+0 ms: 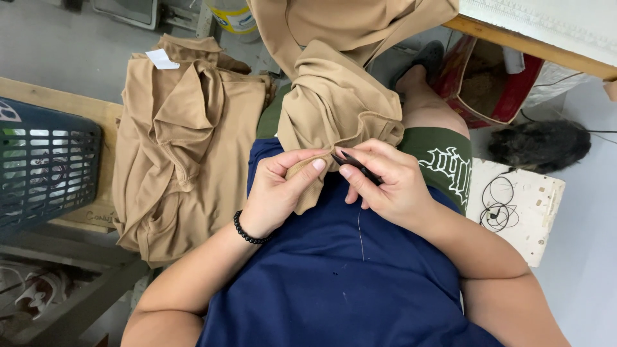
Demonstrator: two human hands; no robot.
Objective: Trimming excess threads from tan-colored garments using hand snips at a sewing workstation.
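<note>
A tan garment [334, 96] hangs from the table above down onto my lap. My left hand [279, 189], with a black bead bracelet at the wrist, pinches a folded edge of that garment between thumb and fingers. My right hand [389, 183] holds small black thread snips [355, 164], their tip touching the pinched edge. A loose pale thread hangs down over my navy shirt below the right hand.
A pile of tan garments [186, 141] lies on a wooden bench at my left. A dark plastic basket [45, 167] stands at the far left. A white board with a coiled black cord [498, 202] sits at the right, a red bag [501, 83] beyond it.
</note>
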